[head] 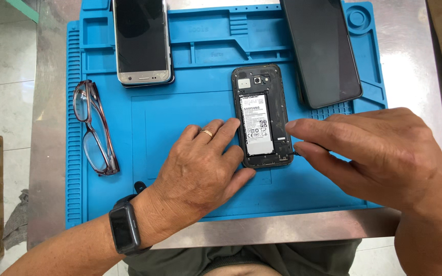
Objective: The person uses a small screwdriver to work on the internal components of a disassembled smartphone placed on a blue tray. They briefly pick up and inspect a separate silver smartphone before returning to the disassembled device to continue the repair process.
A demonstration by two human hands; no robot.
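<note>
- Our left hand (200, 171) lies flat and open on the blue work mat (180, 117), fingertips pressed against the left edge of the opened phone (262, 116), which lies face down with its back off and battery showing.
- Our right hand (379, 153) pinches a thin dark tool (297, 152) between thumb and forefinger; its tip meets the phone's lower right edge, just beyond those fingers.
- To do this well, we judge the left fingers should brace the phone firmly while the tool works gently, clear of the battery.
- Past the left fingertips lie a silver phone (143, 41) and a pair of glasses (94, 128); beyond the right fingers, a black phone (323, 48).
- Most of the tool is hidden inside the right hand, so we cannot tell its kind. Both far phones are cut off at the top.
</note>
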